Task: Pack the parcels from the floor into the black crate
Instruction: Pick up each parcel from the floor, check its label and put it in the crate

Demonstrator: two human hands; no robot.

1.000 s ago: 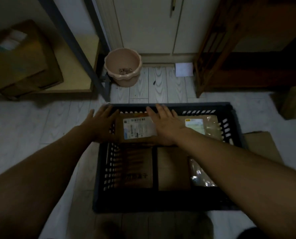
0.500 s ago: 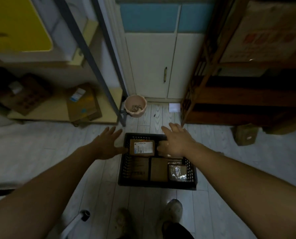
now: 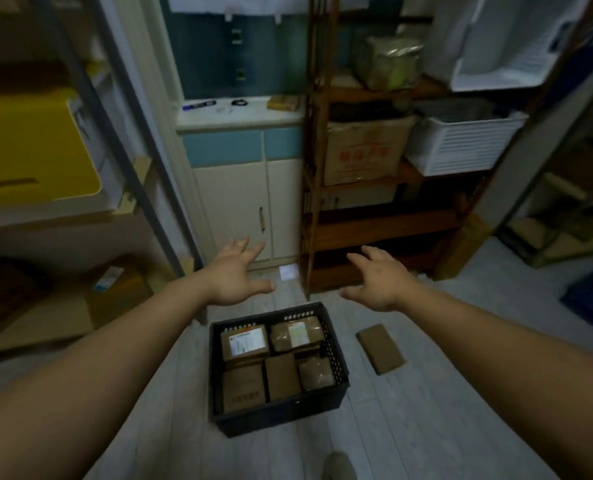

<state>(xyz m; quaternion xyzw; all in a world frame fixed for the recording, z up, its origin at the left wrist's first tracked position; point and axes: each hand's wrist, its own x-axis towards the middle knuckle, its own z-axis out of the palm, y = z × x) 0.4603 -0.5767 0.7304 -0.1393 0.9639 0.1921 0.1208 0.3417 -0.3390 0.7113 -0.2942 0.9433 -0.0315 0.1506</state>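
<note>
one black crate (image 3: 336, 367), five parcels (image 3: 245, 344) inside it, one flat parcel (image 3: 380, 348) on the floor (image 3: 426, 417) beside it

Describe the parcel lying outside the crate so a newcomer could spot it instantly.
Find the black crate on the pale floor in front of the wooden shelf unit. Just right of the crate, apart from it, lies a flat brown parcel. Unlike the packed parcels, it sits alone on the floor, thin and slab-like, with no label showing.
</note>
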